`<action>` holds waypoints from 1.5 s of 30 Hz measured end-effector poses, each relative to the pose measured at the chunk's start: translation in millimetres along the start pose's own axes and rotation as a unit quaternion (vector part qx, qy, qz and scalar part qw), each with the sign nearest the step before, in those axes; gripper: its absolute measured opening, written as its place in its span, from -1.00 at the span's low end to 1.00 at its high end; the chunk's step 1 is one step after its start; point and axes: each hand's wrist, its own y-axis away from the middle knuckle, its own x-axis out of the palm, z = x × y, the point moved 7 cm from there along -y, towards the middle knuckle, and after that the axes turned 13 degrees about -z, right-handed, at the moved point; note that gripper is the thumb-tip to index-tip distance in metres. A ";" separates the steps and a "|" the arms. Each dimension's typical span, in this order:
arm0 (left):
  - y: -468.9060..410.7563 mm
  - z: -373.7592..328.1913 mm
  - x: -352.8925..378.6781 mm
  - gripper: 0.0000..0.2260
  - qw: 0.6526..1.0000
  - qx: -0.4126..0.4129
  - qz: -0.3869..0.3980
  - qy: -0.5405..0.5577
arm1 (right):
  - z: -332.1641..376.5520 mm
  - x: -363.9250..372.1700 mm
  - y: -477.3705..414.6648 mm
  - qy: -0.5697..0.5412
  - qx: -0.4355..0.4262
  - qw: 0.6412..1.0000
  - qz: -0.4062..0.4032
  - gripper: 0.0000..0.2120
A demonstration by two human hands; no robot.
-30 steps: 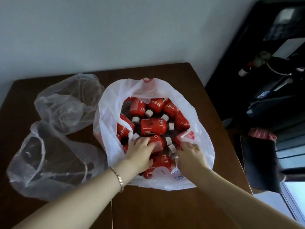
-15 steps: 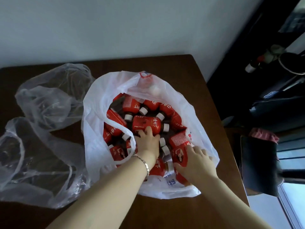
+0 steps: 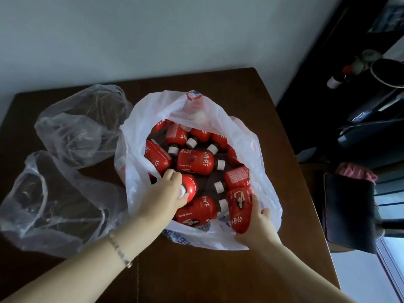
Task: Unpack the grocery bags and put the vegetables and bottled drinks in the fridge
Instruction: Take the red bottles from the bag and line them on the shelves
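A white plastic grocery bag (image 3: 140,136) stands open on the brown table (image 3: 218,276), filled with several red-labelled bottled drinks with white caps, such as one lying across the middle (image 3: 195,161). My left hand (image 3: 162,199) grips a red bottle (image 3: 190,185) by its cap end, inside the bag's near left side. My right hand (image 3: 254,225) holds another red bottle (image 3: 239,209) by its base at the bag's near right rim, tilted up out of the pile.
Two crumpled clear plastic bags (image 3: 72,132) (image 3: 48,204) lie on the table to the left of the white bag. A dark chair (image 3: 347,213) stands beyond the table's right edge, and a dark shelf unit (image 3: 360,95) fills the upper right.
My left hand shifted left and closed round a bottle's cap end. My right hand took hold of a bottle at the bag's near right and tilted it up.
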 end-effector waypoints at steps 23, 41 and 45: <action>73.0 -12.3 -41.0 -0.55 0.957 0.213 -0.195 0.006 | 152.6 -35.0 56.7 0.012 -0.260 0.964 -0.061 -0.80; 34.6 -42.5 -36.9 -0.70 0.941 0.269 -0.204 -0.006 | 157.2 -65.9 56.5 -0.028 -0.320 0.946 -0.048 -0.72; 43.2 -35.3 -35.1 -0.63 0.947 0.254 -0.196 0.004 | 149.9 -77.2 40.7 0.020 -0.291 0.956 -0.011 -0.74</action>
